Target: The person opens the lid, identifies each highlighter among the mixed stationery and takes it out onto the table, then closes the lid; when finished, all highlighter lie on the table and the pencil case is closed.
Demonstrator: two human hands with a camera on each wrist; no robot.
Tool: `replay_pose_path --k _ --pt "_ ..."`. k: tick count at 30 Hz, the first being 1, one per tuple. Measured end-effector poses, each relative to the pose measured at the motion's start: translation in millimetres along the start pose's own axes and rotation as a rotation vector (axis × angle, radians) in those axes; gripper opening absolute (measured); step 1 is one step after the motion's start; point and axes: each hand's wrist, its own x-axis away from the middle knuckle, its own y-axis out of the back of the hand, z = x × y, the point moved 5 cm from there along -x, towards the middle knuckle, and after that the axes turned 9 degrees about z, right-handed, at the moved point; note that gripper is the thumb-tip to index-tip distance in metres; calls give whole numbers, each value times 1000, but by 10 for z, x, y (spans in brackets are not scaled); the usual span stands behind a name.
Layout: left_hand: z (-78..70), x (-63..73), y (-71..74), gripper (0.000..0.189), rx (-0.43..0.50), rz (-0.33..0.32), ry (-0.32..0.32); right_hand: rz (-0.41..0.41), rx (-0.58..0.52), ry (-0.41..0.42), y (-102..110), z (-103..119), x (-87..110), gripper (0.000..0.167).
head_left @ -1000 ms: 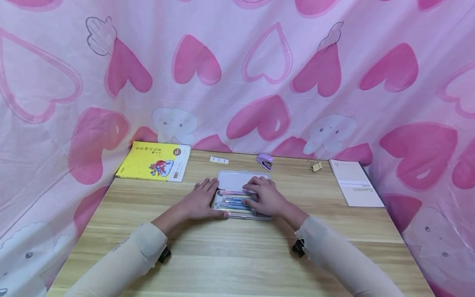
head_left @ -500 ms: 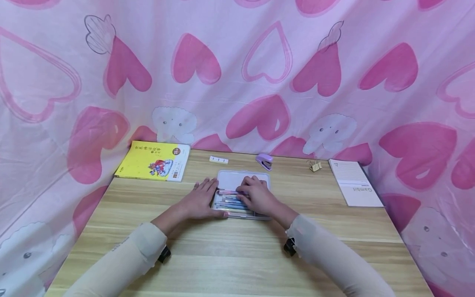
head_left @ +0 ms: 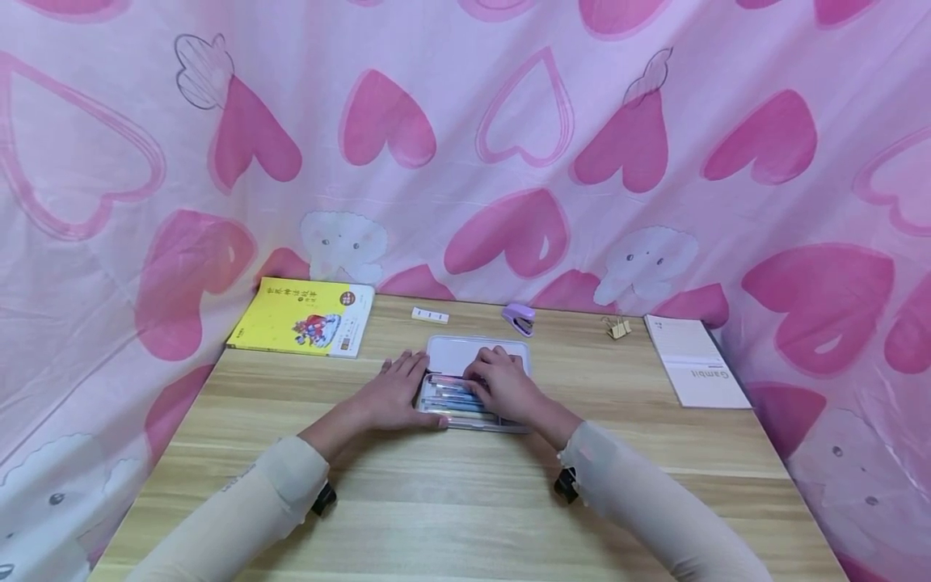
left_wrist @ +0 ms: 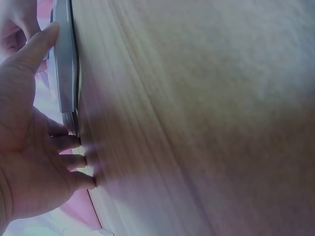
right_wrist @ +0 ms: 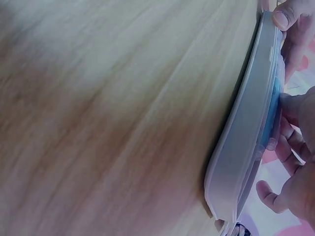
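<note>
A pencil case (head_left: 476,352) lies with its lid laid back and several pens (head_left: 444,396) in its lower tray. My left hand (head_left: 393,392) spans the left end of the case. Its thumb (left_wrist: 47,39) presses on the near rim, and the other fingers stretch along the left side with their tips down at the table. Over the middle of the tray, my right hand (head_left: 505,388) reaches in with bent fingers. Thumb and fingers pinch a pen (right_wrist: 271,118) there; the fingertips are partly hidden in the head view.
Behind the case lie a white strip with dark marks (head_left: 430,314) and a purple stapler (head_left: 520,318). A gold binder clip (head_left: 617,326) stands farther right, beside a notepad (head_left: 700,360). A yellow book (head_left: 301,317) lies at the back left, near the pink heart-patterned curtain (head_left: 465,121).
My right hand has moved left over the tray, and its fingers have drawn together at the pens. The left hand and the case have stayed in place.
</note>
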Motion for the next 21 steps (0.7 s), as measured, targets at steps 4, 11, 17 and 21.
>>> replay_pose_path --k 4,11,17,21 --pt "-6 0 -4 133 -5 -7 -4 1 9 -3 6 14 0 14" --pt "-6 -4 -1 133 -23 -17 -7 -35 95 25 41 27 21 13" --pt "2 -3 0 133 -27 -10 -4 -96 158 54 135 -9 107 10" --pt "8 -5 -5 133 -19 -10 -2 -139 196 70 210 -63 197 9"
